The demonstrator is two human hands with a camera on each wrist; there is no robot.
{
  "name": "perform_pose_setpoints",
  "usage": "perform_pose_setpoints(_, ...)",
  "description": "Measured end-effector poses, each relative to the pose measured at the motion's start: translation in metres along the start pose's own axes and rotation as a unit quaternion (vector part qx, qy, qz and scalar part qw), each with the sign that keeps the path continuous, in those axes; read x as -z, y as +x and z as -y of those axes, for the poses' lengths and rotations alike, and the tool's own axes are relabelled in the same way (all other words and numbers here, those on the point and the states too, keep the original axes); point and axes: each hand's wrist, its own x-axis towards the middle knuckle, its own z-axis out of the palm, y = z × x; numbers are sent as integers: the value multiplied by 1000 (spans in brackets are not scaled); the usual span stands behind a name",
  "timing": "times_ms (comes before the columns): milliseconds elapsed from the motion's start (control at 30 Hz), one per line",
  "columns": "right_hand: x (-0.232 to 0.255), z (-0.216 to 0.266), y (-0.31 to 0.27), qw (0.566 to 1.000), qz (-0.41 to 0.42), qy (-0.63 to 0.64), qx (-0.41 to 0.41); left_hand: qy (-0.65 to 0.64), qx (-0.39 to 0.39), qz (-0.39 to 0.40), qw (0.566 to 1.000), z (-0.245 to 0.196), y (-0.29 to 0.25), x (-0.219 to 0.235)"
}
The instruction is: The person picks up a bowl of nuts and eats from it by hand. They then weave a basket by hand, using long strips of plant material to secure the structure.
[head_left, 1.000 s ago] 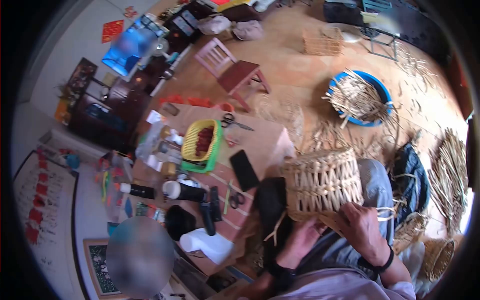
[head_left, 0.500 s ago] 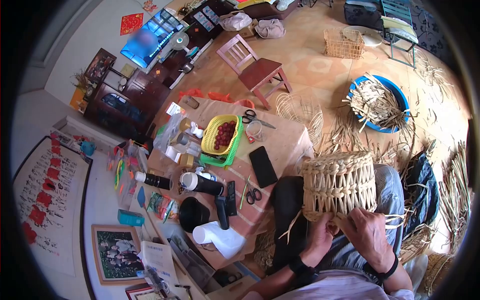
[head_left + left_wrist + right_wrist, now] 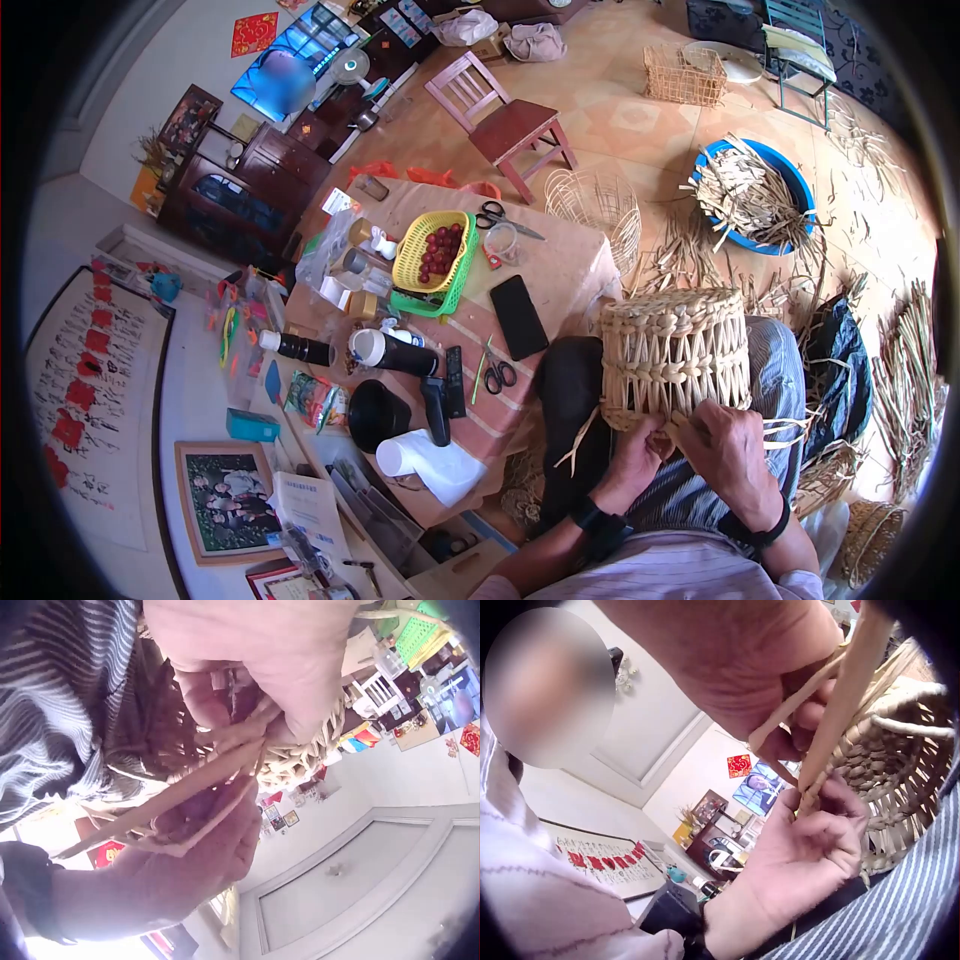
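A woven straw basket [image 3: 675, 355] rests on the person's lap, its open-work side showing in the head view and its hollow inside in the right wrist view. At the edge nearest the body, the left hand [image 3: 638, 462] pinches the rim between thumb and fingers. Close beside it the right hand [image 3: 728, 455] has its fingers curled on the straw strands at that same rim. A broad flat straw strip [image 3: 847, 697] stands out from the rim between the hands, and in the left wrist view the strip [image 3: 172, 795] crosses in front of the right hand.
A cloth-covered table at left holds scissors [image 3: 498, 377], a phone [image 3: 519, 317], a fruit basket [image 3: 430, 255] and a black bottle [image 3: 400, 353]. A blue basin [image 3: 800, 190] of straw stands on the floor, with straw bundles [image 3: 905, 390] at right and a wooden chair [image 3: 515, 130] beyond.
The head view swung and then steadied, shifting the whole scene. Both hands stay together at the basket's near rim, with only small finger movement; the basket remains on the lap.
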Motion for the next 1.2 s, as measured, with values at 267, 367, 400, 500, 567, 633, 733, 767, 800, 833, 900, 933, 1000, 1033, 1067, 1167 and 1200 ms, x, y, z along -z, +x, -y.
perform_pose_setpoints(267, 3, -4, -1, 1000, 14, -18, -2, 72, -30, -33, 996, -5, -11, -23)
perform_pose_setpoints(367, 4, -6, -1, 999, 20, -14, -26, 18, -52, 5, 998, -8, -9, -26)
perform_pose_setpoints(400, 4, -7, -1, 999, 23, -16, -31, 7, -50, 8, 999, -8, -8, -27)
perform_pose_setpoints(500, 3, -9, 0, 999, 18, -21, -24, -10, -49, 12, 999, -8, -8, -26)
perform_pose_setpoints(567, 1, -10, 1, 999, 5, -26, -23, -8, -52, 17, 998, -8, -8, -25)
perform_pose_setpoints(633, 1, -10, 1, 999, 7, -35, -24, -21, -54, 24, 998, -8, -8, -24)
perform_pose_setpoints(733, -1, -7, 4, 999, 2, -36, -11, -43, -42, 40, 997, -8, -5, -9)
perform_pose_setpoints(767, -4, -7, 5, 999, 0, -37, -3, -51, -35, 47, 997, -9, -5, -10)
perform_pose_setpoints(800, -7, -8, 5, 999, -3, -38, 6, -50, -37, 35, 997, -10, -6, -13)
perform_pose_setpoints(833, -10, -8, 6, 999, -6, -38, 14, -49, -38, 23, 998, -9, -8, -17)
perform_pose_setpoints(900, -11, -7, 8, 999, -3, -43, 20, -48, -43, 15, 998, -10, -10, -20)
perform_pose_setpoints(933, -11, -6, 8, 999, -1, -46, 22, -48, -45, 19, 998, -9, -10, -18)
perform_pose_setpoints(1000, -10, -4, 9, 999, 3, -46, 22, -49, -52, 27, 997, -8, -11, -18)
perform_pose_setpoints(1033, -10, -4, 9, 999, 5, -46, 22, -49, -57, 30, 997, -8, -12, -20)
perform_pose_setpoints(1067, -10, -4, 9, 999, 6, -47, 26, -49, -62, 33, 996, -8, -13, -21)
perform_pose_setpoints(1167, -13, -7, 9, 998, 5, -53, 37, -49, -54, 53, 996, -9, -15, -22)
perform_pose_setpoints(1200, -14, -7, 8, 998, 4, -56, 40, -56, -45, 50, 996, -9, -15, -21)
